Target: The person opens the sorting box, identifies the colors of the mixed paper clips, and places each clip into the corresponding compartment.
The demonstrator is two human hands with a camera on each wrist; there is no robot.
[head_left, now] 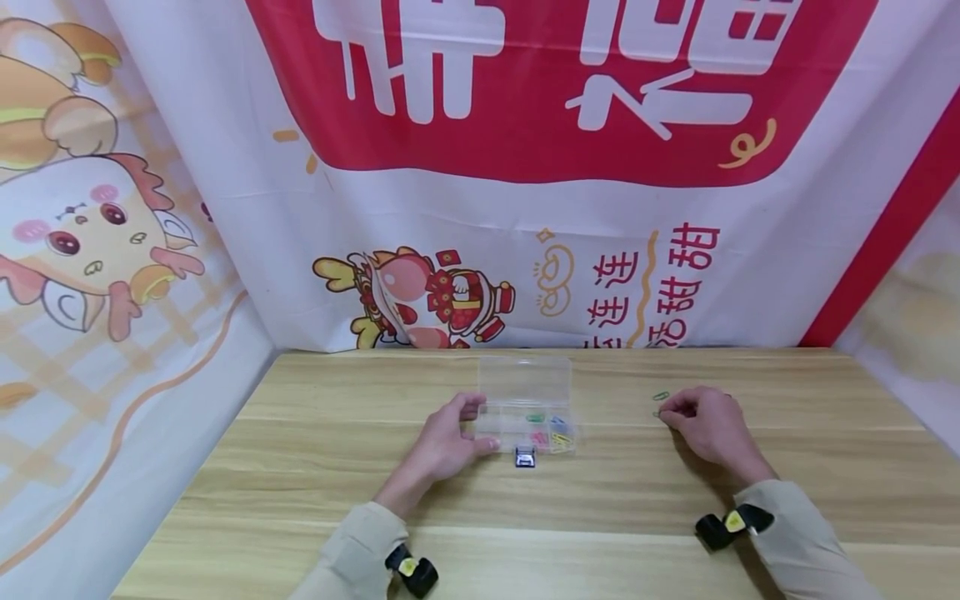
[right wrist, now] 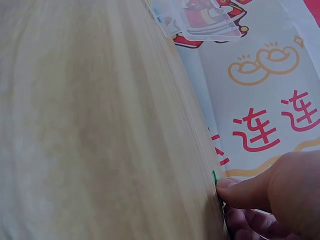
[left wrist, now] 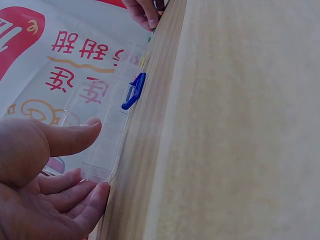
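A clear plastic compartment box (head_left: 512, 426) lies on the table with its lid (head_left: 525, 380) swung back. Inside, separate compartments on the right contain green clips (head_left: 535, 418), blue clips (head_left: 558, 423), pink clips (head_left: 539, 438) and yellow clips (head_left: 560, 439). My left hand (head_left: 444, 439) holds the box's left end between thumb and fingers. To the right of the box, my right hand (head_left: 708, 423) pinches a green paper clip (right wrist: 215, 177) at the tabletop, its fingertips partly covering it. Just beyond those fingertips lies another green paper clip (head_left: 661, 396).
A dark blue latch (head_left: 525, 457) sticks out from the box's front edge. The wooden table (head_left: 330, 475) ends at a printed cloth (head_left: 585, 208) hanging behind it. More cloth hangs along the left side (head_left: 135, 400). Each wrist wears a black strap.
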